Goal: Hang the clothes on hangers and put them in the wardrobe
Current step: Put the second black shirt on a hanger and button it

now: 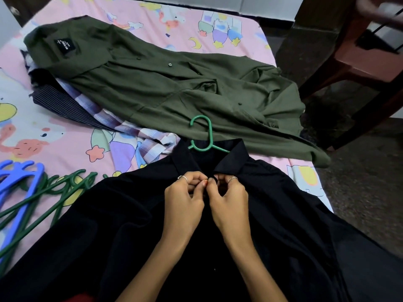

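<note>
While both hands pinch the placket just below the collar, the black shirt (272,214) lies on the bed, long axis toward the person. Left hand (185,197) and right hand (229,197) meet directly below the green hanger (205,136) hook.

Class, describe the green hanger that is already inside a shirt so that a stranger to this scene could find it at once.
Start at the pink cartoon-print bedsheet and find the black collared shirt nearest the camera, where both hands pinch its front. A green plastic hanger pokes its hook out of that collar. The other green hangers lie bare in a heap at the left.
</note>
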`<state>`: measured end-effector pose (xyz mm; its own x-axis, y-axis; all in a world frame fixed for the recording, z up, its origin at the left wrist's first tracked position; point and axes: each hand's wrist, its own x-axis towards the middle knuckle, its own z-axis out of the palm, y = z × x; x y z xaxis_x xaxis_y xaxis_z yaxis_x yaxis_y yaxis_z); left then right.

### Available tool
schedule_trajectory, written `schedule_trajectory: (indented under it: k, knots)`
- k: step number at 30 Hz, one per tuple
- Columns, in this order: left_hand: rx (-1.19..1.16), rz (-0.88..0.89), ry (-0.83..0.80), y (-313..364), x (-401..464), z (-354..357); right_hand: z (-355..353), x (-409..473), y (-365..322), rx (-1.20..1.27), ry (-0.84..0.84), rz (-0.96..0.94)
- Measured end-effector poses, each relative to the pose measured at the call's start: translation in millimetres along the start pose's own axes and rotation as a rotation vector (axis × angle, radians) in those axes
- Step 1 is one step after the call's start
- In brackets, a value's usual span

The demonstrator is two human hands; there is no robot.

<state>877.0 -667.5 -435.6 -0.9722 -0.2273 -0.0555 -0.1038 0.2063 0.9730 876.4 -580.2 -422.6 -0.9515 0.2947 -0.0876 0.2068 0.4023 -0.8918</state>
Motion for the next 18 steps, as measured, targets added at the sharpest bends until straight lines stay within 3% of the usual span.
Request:
schedule_trajectory:
  k: [5, 9, 18]
  knots:
    - [-0.207, -0.144, -0.021, 2, 2, -1, 3, -6, 9, -0.139, 0.099, -0.303]
    - [-0.346, -0.241, -0.046, 4, 3, -1, 2, -7, 17, -0.218, 0.124, -0.442]
    - [-0.422, -0.314, -0.077, 4, 8, -5, -1, -6, 23, -0.108, 0.123, -0.466]
